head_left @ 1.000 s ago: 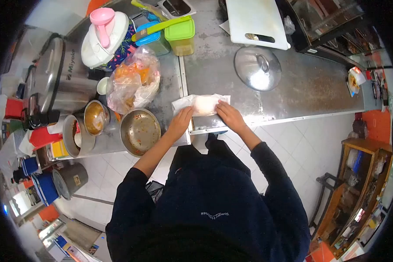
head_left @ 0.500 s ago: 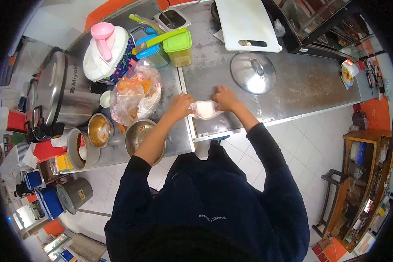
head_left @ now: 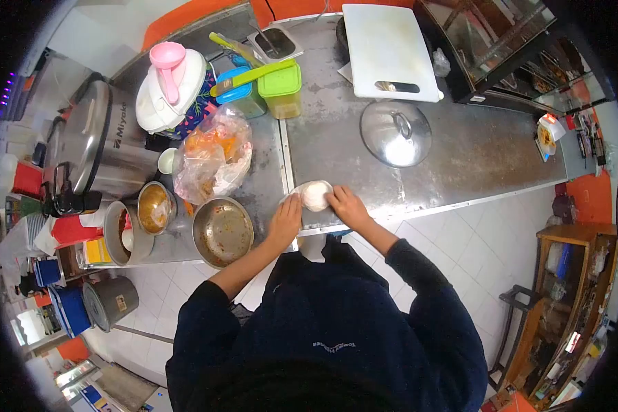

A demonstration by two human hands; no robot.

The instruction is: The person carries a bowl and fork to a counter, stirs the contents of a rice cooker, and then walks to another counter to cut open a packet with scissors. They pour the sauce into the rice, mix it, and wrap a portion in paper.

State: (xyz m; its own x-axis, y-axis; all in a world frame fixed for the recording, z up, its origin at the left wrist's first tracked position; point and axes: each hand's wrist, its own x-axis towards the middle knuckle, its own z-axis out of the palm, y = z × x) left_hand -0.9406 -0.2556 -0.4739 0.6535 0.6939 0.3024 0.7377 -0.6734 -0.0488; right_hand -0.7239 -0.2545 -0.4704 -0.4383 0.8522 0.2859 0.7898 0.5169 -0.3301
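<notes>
At the counter's front edge lies a small rounded white bundle point(head_left: 316, 196), which looks like white food in a thin pale wrapping. My left hand point(head_left: 285, 218) is at its left side, fingers together on the wrapping's edge. From the right, my right hand point(head_left: 349, 207) pinches the bundle's other side. The exact contents are too small to make out. Left of my left hand stands a metal bowl point(head_left: 222, 232) with orange-red residue inside. A clear plastic bag point(head_left: 216, 152) with orange and white contents lies behind that bowl.
A glass lid point(head_left: 395, 134) and a white cutting board point(head_left: 390, 48) lie farther back. Green-lidded point(head_left: 279, 81) and blue-lidded point(head_left: 235, 86) containers stand at the back left, near a white rice container point(head_left: 159, 93) bearing a pink scoop. A large steel cooker point(head_left: 120, 147) is far left.
The bundle has gone from long and flattened to rounder and more compact. Both hands have shifted down in view, and the right hand has come from its far edge to its right side.
</notes>
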